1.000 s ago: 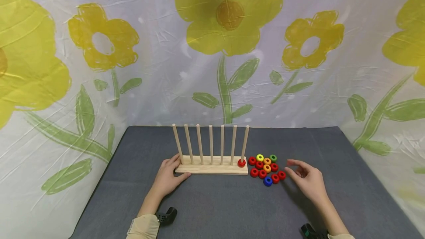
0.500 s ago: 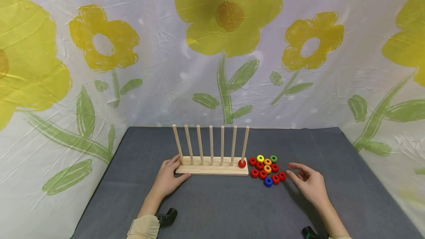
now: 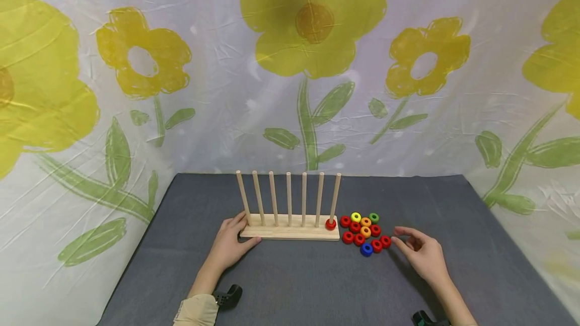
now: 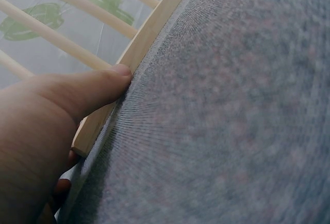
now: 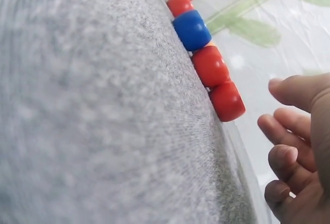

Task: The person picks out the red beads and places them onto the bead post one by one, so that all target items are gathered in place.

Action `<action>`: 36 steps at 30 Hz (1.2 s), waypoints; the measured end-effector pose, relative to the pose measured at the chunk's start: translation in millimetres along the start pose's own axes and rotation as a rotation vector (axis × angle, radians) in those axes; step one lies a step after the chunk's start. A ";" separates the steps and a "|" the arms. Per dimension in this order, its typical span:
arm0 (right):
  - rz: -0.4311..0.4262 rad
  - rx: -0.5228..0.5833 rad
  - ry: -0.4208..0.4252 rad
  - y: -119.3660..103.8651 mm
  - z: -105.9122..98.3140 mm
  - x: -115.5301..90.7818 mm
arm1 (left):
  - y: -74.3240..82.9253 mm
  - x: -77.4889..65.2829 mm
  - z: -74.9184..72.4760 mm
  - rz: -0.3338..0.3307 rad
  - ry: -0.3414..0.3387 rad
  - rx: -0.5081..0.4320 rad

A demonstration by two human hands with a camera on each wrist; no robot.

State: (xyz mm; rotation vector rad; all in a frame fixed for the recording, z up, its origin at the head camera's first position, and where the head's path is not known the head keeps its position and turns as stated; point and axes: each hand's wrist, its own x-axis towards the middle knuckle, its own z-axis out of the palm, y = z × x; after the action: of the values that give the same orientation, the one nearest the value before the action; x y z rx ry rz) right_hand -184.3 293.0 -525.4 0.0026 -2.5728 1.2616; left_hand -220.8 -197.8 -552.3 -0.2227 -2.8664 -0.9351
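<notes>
A wooden peg board [image 3: 290, 234] with a row of several upright pegs stands mid-table. Its rightmost peg carries one red bead [image 3: 331, 225] at the bottom. My left hand [image 3: 228, 243] grips the board's left end; in the left wrist view the thumb presses the front edge of the base [image 4: 136, 51]. To the right of the board lies a cluster of loose ring beads: several red, two orange, plus a yellow bead [image 3: 355, 217], a green bead [image 3: 373, 218] and a blue bead [image 3: 366, 249]. My right hand [image 3: 423, 258] hovers beside the nearest red bead [image 5: 227, 101], fingers loosely bent around nothing.
A dark grey cloth [image 3: 290, 286] covers the table. Behind and at both sides hangs a pale curtain [image 3: 217, 114] printed with yellow flowers. Black wrist devices sit on both forearms, the left device [image 3: 228, 297] being fully in view.
My right hand has come down slightly, close beside the outermost red bead. The left hand stays on the board, and the beads have not been disturbed. The head view has tilted a little.
</notes>
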 end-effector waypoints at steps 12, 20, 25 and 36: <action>-0.006 0.040 -0.031 7.6 5.1 -1.8 | -0.1 -0.6 -0.5 -0.007 -0.005 -0.011; -0.010 0.009 -0.044 11.0 6.7 -1.1 | -0.8 -0.5 -0.3 -0.006 -0.007 -0.020; -0.017 -0.009 -0.066 11.0 6.6 -1.6 | -0.4 -0.1 -0.8 -0.004 -0.006 -0.017; -0.053 -0.040 -0.098 11.5 6.7 -1.6 | 0.3 -1.2 -0.2 0.006 0.009 -0.020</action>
State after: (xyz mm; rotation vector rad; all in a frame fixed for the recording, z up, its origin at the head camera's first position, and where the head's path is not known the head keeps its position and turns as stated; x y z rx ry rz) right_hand -185.8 294.7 -538.6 0.1274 -2.6617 1.2196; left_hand -219.5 -197.8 -552.1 -0.2280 -2.8480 -0.9611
